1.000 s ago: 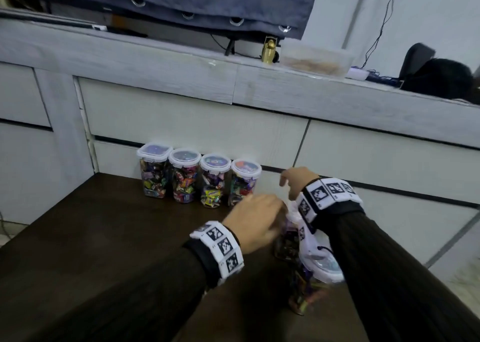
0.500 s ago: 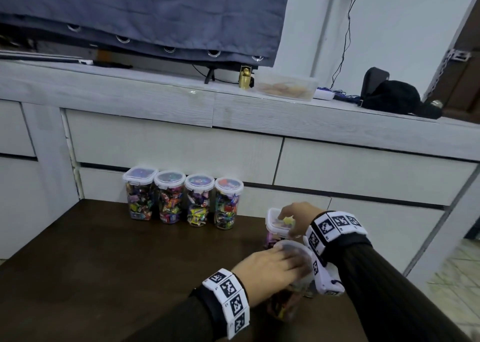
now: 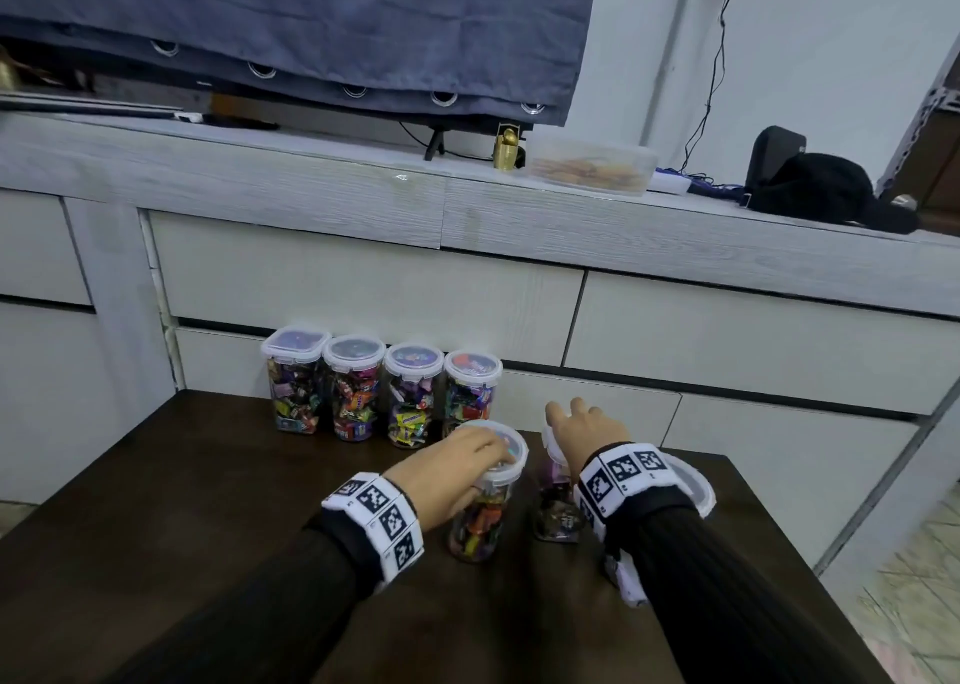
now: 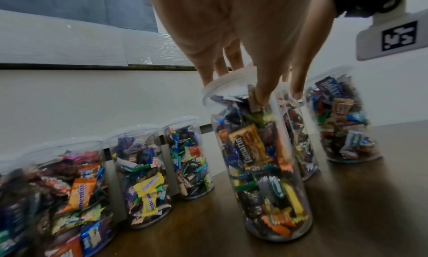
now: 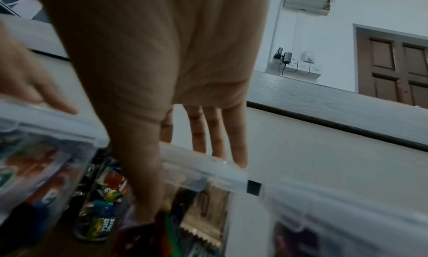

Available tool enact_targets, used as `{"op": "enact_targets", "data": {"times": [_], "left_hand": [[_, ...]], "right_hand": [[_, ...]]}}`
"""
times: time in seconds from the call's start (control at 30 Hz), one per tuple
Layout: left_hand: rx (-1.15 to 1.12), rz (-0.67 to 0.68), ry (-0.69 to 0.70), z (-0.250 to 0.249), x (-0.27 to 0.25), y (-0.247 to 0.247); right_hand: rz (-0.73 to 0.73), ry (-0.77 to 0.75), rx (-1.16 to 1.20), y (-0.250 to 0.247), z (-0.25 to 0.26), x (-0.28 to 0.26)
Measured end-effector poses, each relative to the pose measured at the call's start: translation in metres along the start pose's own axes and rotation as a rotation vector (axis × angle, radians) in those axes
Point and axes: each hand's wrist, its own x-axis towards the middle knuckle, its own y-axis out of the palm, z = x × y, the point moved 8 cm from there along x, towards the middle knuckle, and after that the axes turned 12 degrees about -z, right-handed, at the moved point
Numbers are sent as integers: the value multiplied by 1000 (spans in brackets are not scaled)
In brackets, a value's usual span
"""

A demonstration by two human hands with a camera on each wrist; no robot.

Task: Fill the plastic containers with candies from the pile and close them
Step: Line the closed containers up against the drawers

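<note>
My left hand [image 3: 480, 457] grips the top of a round clear container [image 3: 477, 527] full of wrapped candies. Its fingers lie over the white lid [image 4: 228, 79] and the thumb presses the side just under the rim. The container [image 4: 261, 169] stands upright on the dark table [image 3: 208, 501]. Just to the right, my right hand [image 3: 582, 423] lies with straight fingers over the lid [image 5: 208, 169] of a second filled container [image 3: 558, 514], the thumb hanging down its side. No loose candy pile shows.
Four closed, filled containers [image 3: 382, 389] stand in a row at the table's back edge against white drawers. A third near container [image 4: 342, 123] stands right of my right wrist, its lid [image 3: 693, 486] showing. The table's right edge drops to a tiled floor [image 3: 914, 595].
My view has tilted up and pulled back. My left hand has settled on the round container's lid, and that container now stands apart from the one under my right hand.
</note>
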Motion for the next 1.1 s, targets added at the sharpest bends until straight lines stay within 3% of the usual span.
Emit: {"op": "enact_targets", "data": {"times": [0.07,0.23,0.33,0.43,0.53,0.67,0.83,1.1], "left_hand": [[-34,30,-70,8,12,3],[-14,111,-42,16,47,16],[141,105,-60,21,71,29],[282,85,-80,28,90,44],[269,70,-128,37,107,56],[294,61,-143,47,128,65],[316,14,-169,58,145,73],[312,1,-209,68,157,78]], "right_hand": [[-59,51,-9,2,3,8],[-97,186,-53,10,1,29],[-109,221,-66,18,-6,43],[-128,221,-94,22,-17,59],[-131,190,-113,22,-28,79],[4,122,-55,23,-45,100],[61,79,-114,31,-55,110],[-122,155,6,20,-47,111]]}}
